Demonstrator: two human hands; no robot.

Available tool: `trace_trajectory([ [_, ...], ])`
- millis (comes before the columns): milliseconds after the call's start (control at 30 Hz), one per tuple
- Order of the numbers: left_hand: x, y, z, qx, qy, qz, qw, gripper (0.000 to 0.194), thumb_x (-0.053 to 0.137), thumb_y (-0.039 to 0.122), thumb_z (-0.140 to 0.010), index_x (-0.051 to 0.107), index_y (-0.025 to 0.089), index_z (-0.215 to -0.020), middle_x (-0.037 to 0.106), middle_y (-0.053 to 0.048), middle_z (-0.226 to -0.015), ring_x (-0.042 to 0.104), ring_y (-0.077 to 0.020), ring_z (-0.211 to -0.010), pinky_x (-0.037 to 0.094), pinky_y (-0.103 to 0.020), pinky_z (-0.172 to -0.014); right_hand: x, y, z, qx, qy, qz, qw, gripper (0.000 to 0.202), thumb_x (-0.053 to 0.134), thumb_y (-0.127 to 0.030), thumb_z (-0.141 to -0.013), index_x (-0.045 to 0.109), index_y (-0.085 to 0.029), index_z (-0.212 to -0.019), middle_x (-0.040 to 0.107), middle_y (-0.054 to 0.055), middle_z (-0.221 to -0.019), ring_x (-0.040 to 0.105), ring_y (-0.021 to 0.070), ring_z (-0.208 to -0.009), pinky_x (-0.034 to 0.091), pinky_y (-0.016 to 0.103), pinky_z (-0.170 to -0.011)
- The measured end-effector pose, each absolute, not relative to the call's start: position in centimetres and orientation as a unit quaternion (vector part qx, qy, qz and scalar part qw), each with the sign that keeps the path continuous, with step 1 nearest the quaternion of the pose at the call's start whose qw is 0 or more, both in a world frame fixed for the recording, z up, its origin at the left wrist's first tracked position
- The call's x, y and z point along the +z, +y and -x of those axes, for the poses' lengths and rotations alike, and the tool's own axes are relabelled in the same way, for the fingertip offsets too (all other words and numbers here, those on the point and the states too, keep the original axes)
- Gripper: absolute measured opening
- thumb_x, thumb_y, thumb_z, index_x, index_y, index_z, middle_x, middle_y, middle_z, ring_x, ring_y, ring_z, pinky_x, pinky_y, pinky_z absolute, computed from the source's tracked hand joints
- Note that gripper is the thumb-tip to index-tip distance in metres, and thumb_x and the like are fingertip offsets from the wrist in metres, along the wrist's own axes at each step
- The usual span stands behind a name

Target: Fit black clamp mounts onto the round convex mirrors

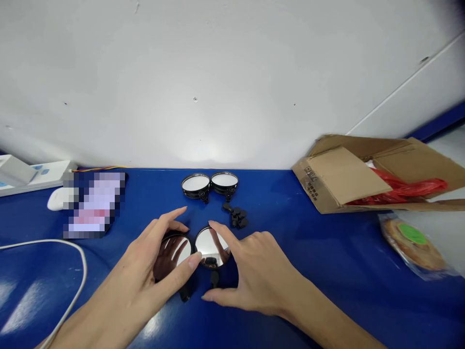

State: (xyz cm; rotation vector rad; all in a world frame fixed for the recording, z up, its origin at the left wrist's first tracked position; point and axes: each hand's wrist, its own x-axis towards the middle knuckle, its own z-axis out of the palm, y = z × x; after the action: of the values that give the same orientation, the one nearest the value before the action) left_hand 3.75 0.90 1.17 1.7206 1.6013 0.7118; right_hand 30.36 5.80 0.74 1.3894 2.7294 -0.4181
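My left hand (145,271) curves around a round black-rimmed mirror (178,252), its thumb lying across the lower right of the glass. A black mount (185,293) sticks out below that mirror. Beside it, a second round mirror (210,246) sits in the span of my right hand (254,271). The right index fingertip rests on its top rim, and the thumb is at the lower end of its black stem (215,278). The remaining right fingers are mostly hidden. Both glasses face up and reflect fingers.
Behind the hands are two more round mirrors (196,183) (224,179), apparently stacked, and several small black parts (238,217). A phone (96,203), white case (61,198) and white cable (82,257) lie left. An open cardboard box (327,179) and wrapped pastry (414,242) are right.
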Motion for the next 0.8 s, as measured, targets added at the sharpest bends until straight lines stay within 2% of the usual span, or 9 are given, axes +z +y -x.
trace_trajectory([
  [167, 1.69, 1.23, -4.06, 0.278, 0.620, -0.627, 0.382, 0.064, 0.063, 0.069, -0.113, 0.051, 0.044, -0.172, 0.079, -0.007, -0.147, 0.083, -0.0322, -0.115, 0.071, -0.045, -0.089, 1.03, 5.91, -30.40, -0.144, 0.880, -0.452, 0.031, 0.126, 0.083, -0.090, -0.082, 0.045, -0.019, -0.179, 0.087, 0.007, -0.085, 0.083, 0.0415, -0.075, 0.029, 0.037, -0.065],
  [533, 1.83, 1.24, -4.09, 0.269, 0.612, -0.612, 0.422, 0.056, 0.059, 0.071, -0.115, 0.054, 0.045, -0.163, 0.077, -0.004, -0.147, 0.079, -0.0333, -0.127, 0.070, -0.047, -0.099, 0.93, 5.91, -30.36, -0.149, 0.881, -0.448, 0.022, 0.124, 0.083, -0.090, -0.083, 0.044, -0.020, -0.178, 0.087, 0.006, -0.084, 0.083, 0.0394, -0.075, 0.028, 0.036, -0.066],
  [667, 1.85, 1.43, -4.10, 0.276, 0.608, -0.611, 0.425, 0.053, 0.059, 0.072, -0.114, 0.059, 0.041, -0.158, 0.079, -0.004, -0.143, 0.080, -0.0325, -0.122, 0.068, -0.047, -0.102, 0.89, 5.92, -30.40, -0.146, 0.883, -0.445, 0.024, 0.125, 0.082, -0.092, -0.083, 0.044, -0.020, -0.178, 0.086, 0.006, -0.084, 0.083, 0.0392, -0.074, 0.027, 0.036, -0.065],
  [800, 1.85, 1.44, -4.05, 0.268, 0.610, -0.611, 0.427, 0.051, 0.059, 0.072, -0.114, 0.058, 0.043, -0.156, 0.080, -0.002, -0.137, 0.080, -0.0299, -0.116, 0.068, -0.044, -0.098, 0.81, 5.89, -30.46, -0.136, 0.886, -0.443, 0.018, 0.125, 0.081, -0.094, -0.083, 0.045, -0.020, -0.177, 0.086, 0.006, -0.083, 0.083, 0.0394, -0.072, 0.028, 0.036, -0.064],
])
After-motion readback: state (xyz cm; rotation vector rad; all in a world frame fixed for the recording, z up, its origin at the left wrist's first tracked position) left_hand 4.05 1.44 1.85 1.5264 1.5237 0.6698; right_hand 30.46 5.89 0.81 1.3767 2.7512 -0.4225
